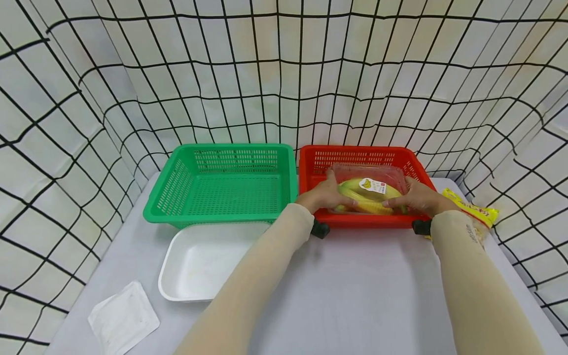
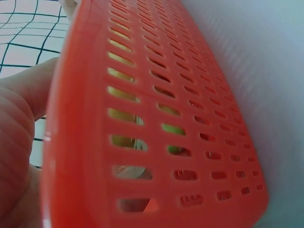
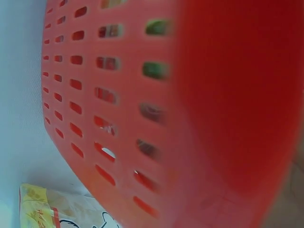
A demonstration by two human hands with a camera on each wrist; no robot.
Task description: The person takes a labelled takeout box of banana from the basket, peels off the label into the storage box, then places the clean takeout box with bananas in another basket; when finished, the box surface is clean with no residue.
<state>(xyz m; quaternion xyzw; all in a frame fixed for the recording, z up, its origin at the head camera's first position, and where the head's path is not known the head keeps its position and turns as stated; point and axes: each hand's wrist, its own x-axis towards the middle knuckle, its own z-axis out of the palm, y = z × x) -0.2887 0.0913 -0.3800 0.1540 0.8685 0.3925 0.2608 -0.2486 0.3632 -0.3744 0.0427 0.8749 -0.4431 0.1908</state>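
Both my hands are in the red basket [image 1: 368, 222], one at each end of a clear plastic box [image 1: 377, 172] holding yellow-green bananas [image 1: 355, 186] with a white label. My left hand [image 1: 327, 194] grips the box's left side, thumb across the front. On the right side my right hand [image 1: 419, 197] grips it too, thumb pointing inward. A yellow corn cob [image 1: 370, 207] shows along the front between the thumbs. In the left wrist view, the basket's slotted wall [image 2: 142, 118] hides most of what lies inside; part of my left hand [image 2: 19, 123] is at the edge.
Left of the red basket is a green basket [image 1: 239, 195]. In front of it lies a white tray [image 1: 208, 261], with a white square packet [image 1: 124, 315] near the table's left edge. A yellow snack bag [image 1: 477, 212] lies to the right. Black netting surrounds the table.
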